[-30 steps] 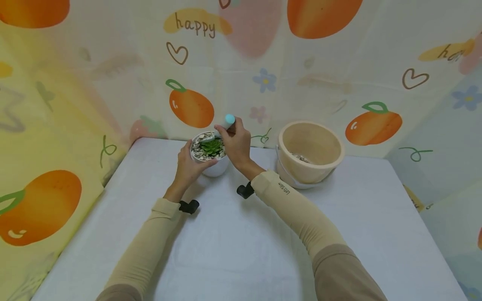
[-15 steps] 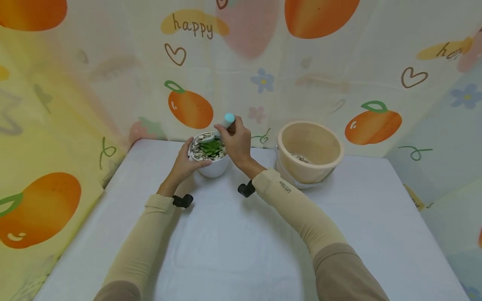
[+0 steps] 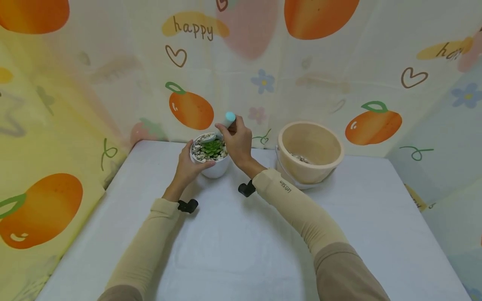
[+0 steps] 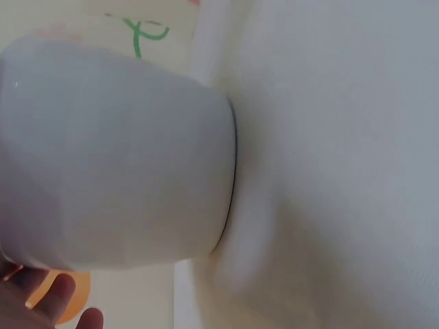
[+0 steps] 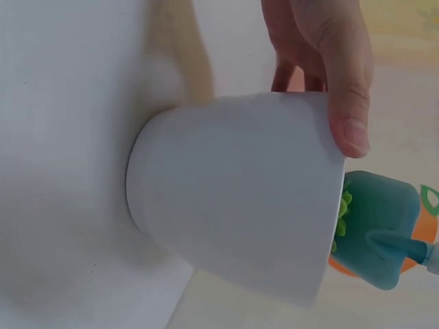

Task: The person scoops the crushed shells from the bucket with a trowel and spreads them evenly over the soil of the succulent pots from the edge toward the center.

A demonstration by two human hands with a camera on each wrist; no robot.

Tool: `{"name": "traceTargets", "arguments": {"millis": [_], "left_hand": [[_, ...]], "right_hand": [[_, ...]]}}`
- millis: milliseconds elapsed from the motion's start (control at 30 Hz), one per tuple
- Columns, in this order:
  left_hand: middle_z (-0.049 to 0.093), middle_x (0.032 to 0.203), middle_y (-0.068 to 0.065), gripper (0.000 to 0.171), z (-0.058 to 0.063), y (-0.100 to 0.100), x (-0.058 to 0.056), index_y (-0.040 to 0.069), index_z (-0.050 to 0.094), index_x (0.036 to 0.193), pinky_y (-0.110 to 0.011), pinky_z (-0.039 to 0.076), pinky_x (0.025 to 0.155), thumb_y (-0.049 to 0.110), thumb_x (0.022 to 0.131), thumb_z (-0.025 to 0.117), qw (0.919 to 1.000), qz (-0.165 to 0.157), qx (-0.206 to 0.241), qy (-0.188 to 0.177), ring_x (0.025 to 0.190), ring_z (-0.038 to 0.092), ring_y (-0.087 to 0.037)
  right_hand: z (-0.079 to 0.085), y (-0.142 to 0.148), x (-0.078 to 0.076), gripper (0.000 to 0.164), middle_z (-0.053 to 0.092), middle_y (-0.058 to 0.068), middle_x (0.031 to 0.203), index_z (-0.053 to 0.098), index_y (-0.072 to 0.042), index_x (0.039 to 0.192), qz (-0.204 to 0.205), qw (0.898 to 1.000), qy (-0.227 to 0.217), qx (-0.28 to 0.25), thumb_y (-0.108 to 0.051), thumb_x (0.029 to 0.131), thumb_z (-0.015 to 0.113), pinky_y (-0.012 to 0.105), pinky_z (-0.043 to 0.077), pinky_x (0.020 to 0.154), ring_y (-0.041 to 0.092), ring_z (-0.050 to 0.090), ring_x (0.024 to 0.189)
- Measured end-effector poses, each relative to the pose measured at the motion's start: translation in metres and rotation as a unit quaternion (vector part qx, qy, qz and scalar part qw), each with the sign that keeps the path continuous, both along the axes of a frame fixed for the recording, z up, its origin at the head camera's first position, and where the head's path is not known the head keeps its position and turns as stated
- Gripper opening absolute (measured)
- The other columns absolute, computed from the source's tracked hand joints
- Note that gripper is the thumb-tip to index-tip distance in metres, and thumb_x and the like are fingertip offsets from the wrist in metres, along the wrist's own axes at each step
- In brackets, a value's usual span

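A white pot (image 3: pixel 214 170) stands upright at the back of the table, filled with pale pebbles (image 3: pixel 198 153) around a green succulent (image 3: pixel 213 147). My left hand (image 3: pixel 188 166) holds the pot from the left, thumb along the front of the rim and fingers around the far side. With my right hand (image 3: pixel 239 142) I grip the pale blue handle of a small trowel (image 3: pixel 229 119). Its teal blade (image 5: pixel 376 229) lies over the pot's mouth, beside the leaves, in the right wrist view. The pot's smooth side (image 4: pixel 123 157) fills much of the left wrist view.
To the right stands a larger beige bucket (image 3: pixel 311 144) with a white handle and some pebbles (image 3: pixel 300 158) at its bottom. A white cloth covers the table (image 3: pixel 233 246). Behind it hangs a patterned fabric backdrop (image 3: pixel 312 79).
My left wrist and thumb shifted slightly left, then came back right along the pot's rim. The right hand and trowel have hardly moved; the pot stays in place.
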State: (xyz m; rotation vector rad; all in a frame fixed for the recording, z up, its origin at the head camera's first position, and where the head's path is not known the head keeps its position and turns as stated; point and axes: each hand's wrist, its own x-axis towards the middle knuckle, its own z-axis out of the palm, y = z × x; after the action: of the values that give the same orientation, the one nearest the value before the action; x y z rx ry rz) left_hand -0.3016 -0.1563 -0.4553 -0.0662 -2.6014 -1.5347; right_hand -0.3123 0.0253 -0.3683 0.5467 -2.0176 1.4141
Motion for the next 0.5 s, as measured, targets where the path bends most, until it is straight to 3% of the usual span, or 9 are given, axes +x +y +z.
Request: {"name": "traceTargets", "arguments": {"millis": [200,367,500], "left_hand": [[0.026,0.157,-0.018,0.112,-0.001,0.007,0.007,0.008,0.016,0.156,-0.057,0.025,0.117,0.043,0.073,0.083,0.9996,0.025,-0.009,0.009,0.144,0.025,-0.036],[0.026,0.156,-0.019,0.114,0.000,0.004,0.006,0.010,0.015,0.156,-0.060,0.026,0.115,0.048,0.072,0.083,0.9995,0.019,-0.024,-0.001,0.142,0.026,-0.037],[0.024,0.156,-0.021,0.113,0.002,-0.003,0.002,0.008,0.013,0.156,-0.060,0.024,0.115,0.044,0.074,0.082,0.9998,-0.004,-0.020,-0.003,0.142,0.025,-0.038]], "right_hand": [[-0.006,-0.001,0.001,0.038,0.074,0.016,0.093,0.057,0.003,0.114,-0.004,1.000,-0.006,-0.001,-0.024,0.090,0.070,0.024,0.058,0.077,0.023,0.073,0.087],[-0.008,-0.002,0.000,0.038,0.073,0.017,0.093,0.056,0.003,0.115,-0.008,1.000,-0.001,-0.001,-0.023,0.090,0.070,0.025,0.058,0.078,0.024,0.073,0.087],[-0.008,-0.003,0.000,0.038,0.073,0.017,0.093,0.056,0.004,0.114,-0.014,1.000,0.002,-0.001,-0.023,0.090,0.070,0.024,0.058,0.078,0.024,0.073,0.087]]}}
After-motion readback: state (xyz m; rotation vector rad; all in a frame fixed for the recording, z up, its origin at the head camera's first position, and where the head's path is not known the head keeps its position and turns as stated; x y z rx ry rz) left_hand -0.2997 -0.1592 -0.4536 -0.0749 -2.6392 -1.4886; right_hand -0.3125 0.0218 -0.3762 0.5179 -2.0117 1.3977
